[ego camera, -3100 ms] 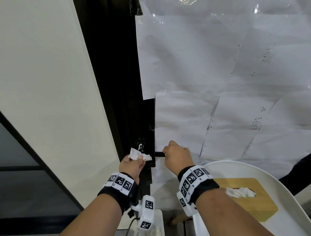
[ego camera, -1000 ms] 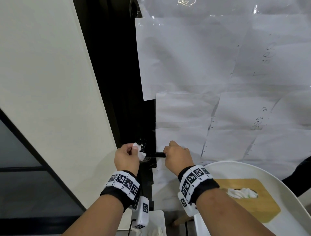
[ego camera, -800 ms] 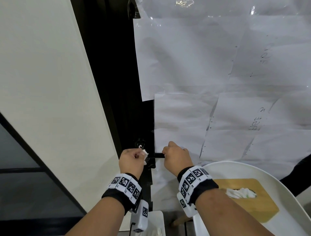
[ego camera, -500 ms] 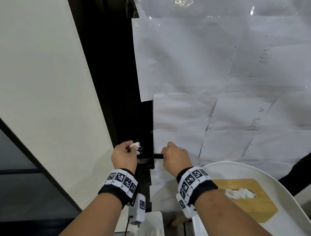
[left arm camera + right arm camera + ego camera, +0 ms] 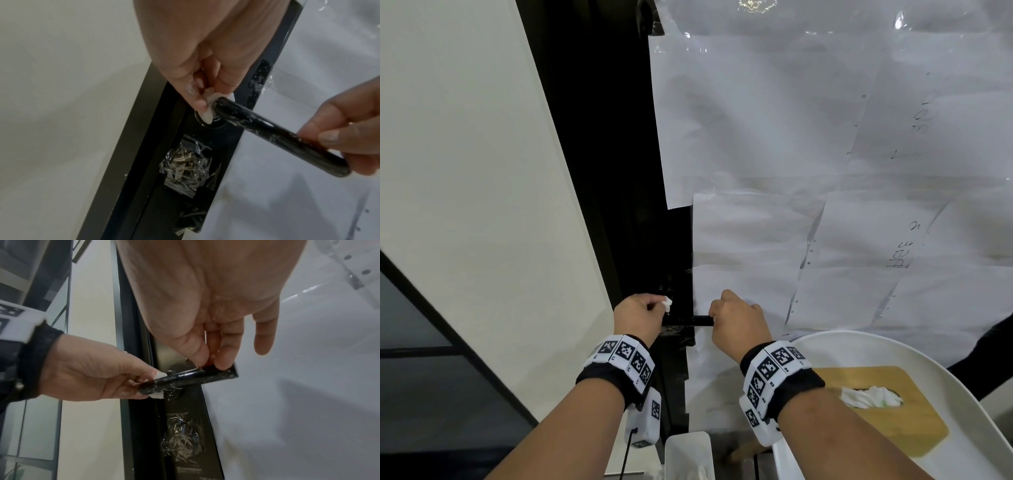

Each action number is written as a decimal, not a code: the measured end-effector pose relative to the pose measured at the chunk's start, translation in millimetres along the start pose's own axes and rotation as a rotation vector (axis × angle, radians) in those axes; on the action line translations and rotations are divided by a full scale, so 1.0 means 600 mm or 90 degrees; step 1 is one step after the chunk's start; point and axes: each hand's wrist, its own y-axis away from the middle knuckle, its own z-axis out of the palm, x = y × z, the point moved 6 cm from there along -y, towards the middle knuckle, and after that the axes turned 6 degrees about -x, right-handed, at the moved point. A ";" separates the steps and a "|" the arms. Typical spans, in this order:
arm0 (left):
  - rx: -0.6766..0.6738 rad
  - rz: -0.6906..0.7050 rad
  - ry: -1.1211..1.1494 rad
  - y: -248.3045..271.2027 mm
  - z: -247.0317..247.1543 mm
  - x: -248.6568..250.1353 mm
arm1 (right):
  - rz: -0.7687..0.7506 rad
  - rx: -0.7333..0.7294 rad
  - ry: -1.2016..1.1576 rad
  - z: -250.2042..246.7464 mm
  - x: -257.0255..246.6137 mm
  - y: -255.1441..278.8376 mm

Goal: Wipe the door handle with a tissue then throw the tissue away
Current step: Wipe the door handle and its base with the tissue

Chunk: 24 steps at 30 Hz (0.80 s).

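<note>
A black lever door handle (image 5: 690,321) (image 5: 273,134) (image 5: 191,379) sticks out from the dark door frame. My left hand (image 5: 640,317) (image 5: 197,68) (image 5: 92,374) pinches a small wad of white tissue (image 5: 667,303) (image 5: 207,110) (image 5: 159,375) and presses it against the handle's base end by the round rose. My right hand (image 5: 736,322) (image 5: 207,324) pinches the handle's free end between thumb and fingers (image 5: 329,138), holding it about level.
The door (image 5: 825,171) is covered with taped white paper sheets. A white wall (image 5: 465,171) stands left of the frame. Below my right arm a white chair (image 5: 962,404) holds a wooden tissue box (image 5: 876,404). A small white bin (image 5: 688,455) sits on the floor beneath the handle.
My left hand has rubbed the tissue back and forth around the handle's base, ending at the left end near the rose. My right hand has stayed on the handle's free end.
</note>
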 end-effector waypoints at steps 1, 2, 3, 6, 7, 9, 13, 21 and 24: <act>-0.013 -0.008 0.009 0.001 -0.003 -0.002 | 0.001 0.000 -0.001 0.000 -0.001 -0.002; -0.028 -0.018 0.029 0.002 -0.006 -0.004 | 0.002 0.000 0.000 -0.001 -0.002 -0.003; -0.042 -0.032 0.048 0.004 -0.008 -0.008 | 0.003 -0.001 0.001 -0.001 -0.002 -0.004; -0.057 -0.072 0.096 0.009 -0.008 -0.020 | 0.005 -0.009 0.008 -0.002 -0.004 -0.005; -0.049 -0.083 0.112 0.012 -0.007 -0.022 | 0.005 -0.010 0.010 -0.003 -0.004 -0.005; -0.011 -0.089 0.134 0.023 -0.007 -0.022 | 0.006 -0.010 0.010 -0.003 -0.004 -0.005; 0.082 -0.060 0.218 0.037 -0.019 -0.013 | 0.005 -0.003 0.008 -0.001 -0.003 -0.002; 0.097 -0.039 0.208 0.027 -0.010 -0.013 | -0.001 0.001 0.008 0.000 -0.002 0.004; 0.115 -0.027 0.121 0.033 -0.016 -0.014 | -0.006 0.007 0.008 0.000 -0.001 0.005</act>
